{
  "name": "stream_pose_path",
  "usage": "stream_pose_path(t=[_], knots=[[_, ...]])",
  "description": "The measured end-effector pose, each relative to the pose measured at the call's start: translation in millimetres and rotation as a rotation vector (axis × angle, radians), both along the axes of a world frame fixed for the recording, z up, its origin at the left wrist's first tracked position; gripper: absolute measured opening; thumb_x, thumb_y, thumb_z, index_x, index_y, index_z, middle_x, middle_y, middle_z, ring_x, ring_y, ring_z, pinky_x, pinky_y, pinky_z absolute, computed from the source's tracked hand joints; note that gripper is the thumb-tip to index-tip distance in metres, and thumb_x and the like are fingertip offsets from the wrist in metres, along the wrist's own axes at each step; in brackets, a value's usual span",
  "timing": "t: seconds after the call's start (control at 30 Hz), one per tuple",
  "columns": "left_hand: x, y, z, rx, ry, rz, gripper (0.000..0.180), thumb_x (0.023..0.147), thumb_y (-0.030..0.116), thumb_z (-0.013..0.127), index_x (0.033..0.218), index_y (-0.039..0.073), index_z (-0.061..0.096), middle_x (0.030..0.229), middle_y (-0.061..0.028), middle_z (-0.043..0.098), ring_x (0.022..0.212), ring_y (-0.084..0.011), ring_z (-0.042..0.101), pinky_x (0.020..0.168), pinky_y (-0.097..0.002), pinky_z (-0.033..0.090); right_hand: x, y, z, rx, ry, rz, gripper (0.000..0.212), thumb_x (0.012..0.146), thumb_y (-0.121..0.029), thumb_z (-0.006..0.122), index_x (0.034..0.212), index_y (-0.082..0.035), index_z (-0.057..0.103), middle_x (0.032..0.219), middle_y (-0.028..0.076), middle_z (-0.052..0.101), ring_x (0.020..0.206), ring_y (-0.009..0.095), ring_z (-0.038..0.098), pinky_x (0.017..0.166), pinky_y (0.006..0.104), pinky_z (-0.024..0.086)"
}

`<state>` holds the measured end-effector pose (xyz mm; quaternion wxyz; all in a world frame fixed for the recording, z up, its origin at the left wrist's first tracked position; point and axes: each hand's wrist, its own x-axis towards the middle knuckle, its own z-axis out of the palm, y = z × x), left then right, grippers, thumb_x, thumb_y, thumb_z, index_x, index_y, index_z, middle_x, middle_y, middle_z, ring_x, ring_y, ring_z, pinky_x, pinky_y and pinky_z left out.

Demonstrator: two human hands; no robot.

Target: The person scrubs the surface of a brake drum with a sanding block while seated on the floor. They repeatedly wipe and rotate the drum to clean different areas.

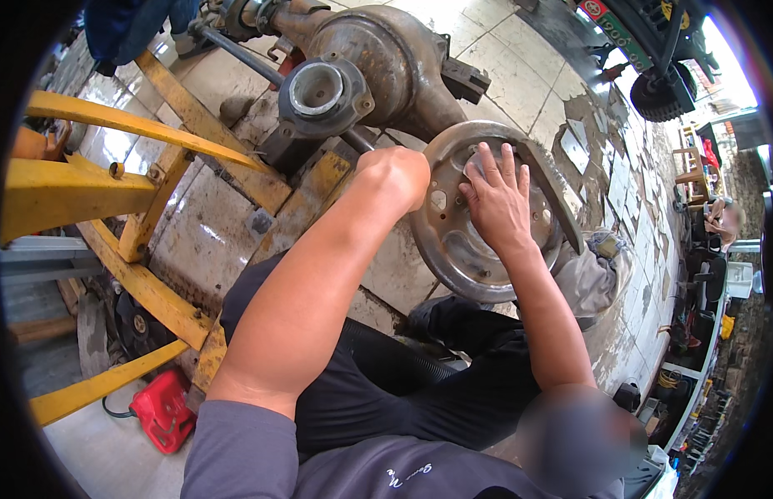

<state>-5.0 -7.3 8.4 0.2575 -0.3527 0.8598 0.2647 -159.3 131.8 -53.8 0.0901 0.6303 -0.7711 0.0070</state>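
A worn, round metal plate with holes and a thick raised rim (461, 243) stands tilted in front of me, looking like a brake backing plate. A curved metal strip (554, 190) runs along its right edge. My right hand (499, 200) lies on the plate's face with its fingers spread. At the plate's left rim, my left hand (395, 177) is closed in a fist; what is inside it is hidden. Just beyond that fist, a short dark bar leads to a flanged hub (316, 89) with a round bore. Behind sits a large rusty axle housing (366, 54).
Yellow metal frame bars (128, 195) stand at the left. A red jerrycan (163, 412) is on the floor near them. Broken tiles (624, 187) lie at the right, below a dark vehicle (653, 50). Another person's legs (141, 29) show at the far left.
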Motion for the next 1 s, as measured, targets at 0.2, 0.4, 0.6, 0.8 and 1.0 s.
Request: stream_pose_path(t=[0.2,0.4,0.6,0.8,1.0], knots=[[1.4,-1.1,-4.6,-0.006,-0.007,0.008,0.035,0.087,0.029,0.072,0.111,0.004,0.070,0.112,-0.0137,0.071,0.108,-0.0291,0.066,0.091,-0.0400,0.053,9.4,1.2,-6.6,-0.005,0.039,0.003,0.037,0.095,-0.030,0.058,0.125,-0.009,0.062,0.151,0.008,0.040,0.144,0.037,0.029,0.111,0.0653,0.026],[-2.5,1.9,-4.6,-0.027,0.004,0.015,0.034,0.086,0.028,0.074,0.111,0.005,0.071,0.112,-0.0130,0.071,0.108,-0.0283,0.067,0.092,-0.0387,0.053,9.5,-7.7,-6.3,-0.008,0.015,-0.038,0.036,0.095,-0.027,0.058,0.127,-0.011,0.060,0.152,0.008,0.039,0.143,0.037,0.030,0.110,0.0649,0.028],[-2.0,3.9,-4.4,-0.042,0.012,0.009,0.033,0.085,0.027,0.074,0.111,0.006,0.071,0.112,-0.0124,0.071,0.107,-0.0276,0.067,0.091,-0.0385,0.054,8.1,-4.1,-3.6,0.041,-0.008,-0.053,0.036,0.095,-0.028,0.058,0.128,-0.012,0.060,0.153,0.009,0.036,0.143,0.037,0.030,0.111,0.0633,0.029],[-1.3,4.3,-7.4,-0.028,0.026,0.017,0.032,0.085,0.027,0.074,0.110,0.006,0.071,0.112,-0.0123,0.071,0.107,-0.0274,0.067,0.091,-0.0382,0.054,9.2,-2.2,-2.8,0.036,-0.065,-0.041,0.035,0.096,-0.026,0.058,0.126,-0.009,0.061,0.154,0.010,0.036,0.143,0.038,0.030,0.110,0.0633,0.030],[0.6,5.5,-6.1,-0.038,0.018,0.014,0.033,0.085,0.027,0.074,0.110,0.006,0.071,0.112,-0.0121,0.071,0.107,-0.0276,0.067,0.090,-0.0386,0.054,13.0,-0.3,-1.2,0.054,-0.102,-0.032,0.034,0.096,-0.027,0.058,0.125,-0.009,0.061,0.154,0.011,0.035,0.142,0.038,0.032,0.110,0.0629,0.031]])
